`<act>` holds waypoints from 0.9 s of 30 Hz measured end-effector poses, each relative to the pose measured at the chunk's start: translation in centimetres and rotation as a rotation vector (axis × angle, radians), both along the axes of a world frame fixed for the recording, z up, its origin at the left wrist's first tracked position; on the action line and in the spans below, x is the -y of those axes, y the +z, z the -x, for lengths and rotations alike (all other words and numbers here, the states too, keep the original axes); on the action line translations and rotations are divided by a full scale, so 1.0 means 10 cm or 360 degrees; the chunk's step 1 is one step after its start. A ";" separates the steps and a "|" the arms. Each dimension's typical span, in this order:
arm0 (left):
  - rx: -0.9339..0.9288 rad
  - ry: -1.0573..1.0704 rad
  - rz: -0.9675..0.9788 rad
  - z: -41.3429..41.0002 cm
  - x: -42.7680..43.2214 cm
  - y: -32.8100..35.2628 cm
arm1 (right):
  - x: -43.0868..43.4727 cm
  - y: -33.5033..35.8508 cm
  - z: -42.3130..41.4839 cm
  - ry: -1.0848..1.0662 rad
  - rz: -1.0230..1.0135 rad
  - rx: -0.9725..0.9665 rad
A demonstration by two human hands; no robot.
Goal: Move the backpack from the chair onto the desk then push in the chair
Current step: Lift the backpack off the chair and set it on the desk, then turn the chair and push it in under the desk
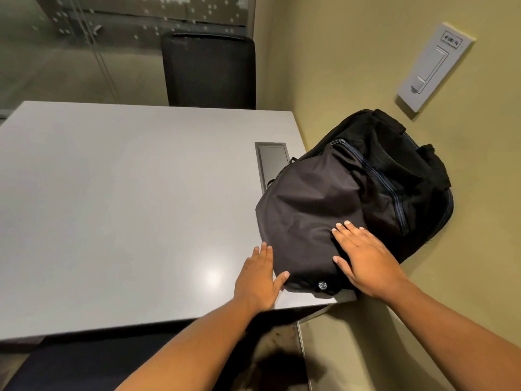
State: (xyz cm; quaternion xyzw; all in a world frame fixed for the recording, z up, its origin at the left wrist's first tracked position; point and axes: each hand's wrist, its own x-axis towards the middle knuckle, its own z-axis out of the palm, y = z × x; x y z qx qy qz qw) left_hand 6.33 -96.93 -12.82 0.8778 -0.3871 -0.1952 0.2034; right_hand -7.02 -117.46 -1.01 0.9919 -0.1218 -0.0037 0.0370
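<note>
The backpack (346,201) is up on the desk (127,207), lying on its back at the desk's right edge, its far side leaning against the yellow wall (352,66). Both hands are on it. The right hand (366,258) lies flat on the backpack's front panel, palm down, fingers spread and pointing up toward the zipper (375,176) (pressing, not gripping, nothing closed in it). The forearm runs in from the lower right, bare.

The left hand (259,280) sits at the backpack's near left corner, palm on the desk surface, fingers straight along the backpack's left side and the thumb hooked out against its bottom edge. Open as well, holding nothing, just cupping the corner.

Behind the backpack a recessed cable tray (272,162) in the desk is partly covered by the fabric. Above the backpack, on the wall, a white light switch (434,66). Beyond the desk's far edge stands a black mesh chair (208,69), back upright. Below the desk's near edge, dark upholstery shows at the frame bottom (too little of it to tell what it is).
</note>
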 end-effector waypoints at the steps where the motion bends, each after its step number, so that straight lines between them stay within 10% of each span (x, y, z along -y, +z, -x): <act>1: 0.0022 0.0037 -0.0017 0.06 -0.08 0.01 | -0.06 0.00 0.05 -0.0016 -0.0028 0.0051; 27: 0.0555 0.0309 -0.0100 2.15 -2.61 0.86 | -2.48 -0.19 1.73 0.0154 -0.0566 0.0341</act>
